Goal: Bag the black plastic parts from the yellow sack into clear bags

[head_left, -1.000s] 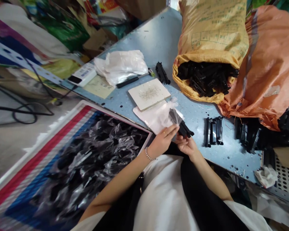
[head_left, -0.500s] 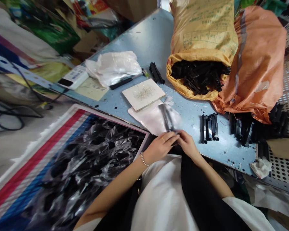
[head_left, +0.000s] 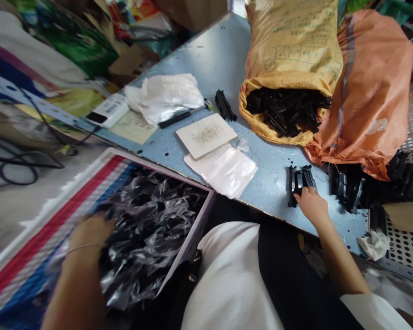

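Observation:
My left hand (head_left: pixel 91 233) is blurred, low over a shallow bin (head_left: pixel 199 224) of black parts sealed in clear plastic bags (head_left: pixel 151 220), touching the bags. Whether it holds anything is hidden. My right hand (head_left: pixel 311 206) lies on a small group of black plastic parts (head_left: pixel 292 188) on the blue metal table (head_left: pixel 209 59). A stack of clear bags (head_left: pixel 223 170) lies on the table between my hands, beside a white board (head_left: pixel 206 135) dusted with tiny pieces.
A yellow woven sack (head_left: pixel 292 46) spills black parts (head_left: pixel 285 112) from its mouth beside an orange sack (head_left: pixel 371 82). More black parts (head_left: pixel 361 183) are heaped at the right. Crumpled plastic (head_left: pixel 163 98), a black-handled tool (head_left: pixel 179 118) and a white device (head_left: pixel 108 110) lie further along the table.
My hands have parted. The left has moved from above the clear bags to the bin, and the bagged black part has left the bag stack. The right has moved onto the black parts.

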`<act>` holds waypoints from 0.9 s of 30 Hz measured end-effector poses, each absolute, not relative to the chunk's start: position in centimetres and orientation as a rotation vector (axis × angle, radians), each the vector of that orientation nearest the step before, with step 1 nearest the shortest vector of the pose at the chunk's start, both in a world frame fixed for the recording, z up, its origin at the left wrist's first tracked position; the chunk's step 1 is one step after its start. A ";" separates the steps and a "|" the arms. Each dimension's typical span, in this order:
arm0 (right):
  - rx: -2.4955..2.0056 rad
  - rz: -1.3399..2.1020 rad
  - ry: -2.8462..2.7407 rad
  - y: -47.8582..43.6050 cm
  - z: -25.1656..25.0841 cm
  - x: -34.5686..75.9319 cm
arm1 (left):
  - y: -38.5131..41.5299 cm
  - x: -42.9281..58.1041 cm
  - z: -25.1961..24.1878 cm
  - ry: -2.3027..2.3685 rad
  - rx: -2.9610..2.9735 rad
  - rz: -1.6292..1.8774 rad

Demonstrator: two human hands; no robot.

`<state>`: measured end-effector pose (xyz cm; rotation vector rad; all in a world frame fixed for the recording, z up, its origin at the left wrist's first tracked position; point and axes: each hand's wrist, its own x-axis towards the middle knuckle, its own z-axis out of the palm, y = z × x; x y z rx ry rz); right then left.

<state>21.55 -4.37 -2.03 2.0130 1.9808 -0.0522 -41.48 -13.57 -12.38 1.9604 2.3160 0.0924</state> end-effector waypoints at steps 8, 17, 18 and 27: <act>2.069 -0.305 1.997 -4.4 -3.4 20.3 | -3.4 -14.5 -8.7 1.706 2.299 0.876; 2.384 -2.033 1.907 -5.6 -5.1 20.5 | 2.7 -12.3 -8.8 1.543 1.701 0.722; 2.339 -2.280 1.808 -5.6 -5.3 19.6 | 3.0 -12.9 -8.8 1.513 1.574 0.732; 1.754 -3.248 0.908 -4.3 -6.7 12.9 | 3.4 -13.5 -8.9 1.327 1.061 0.910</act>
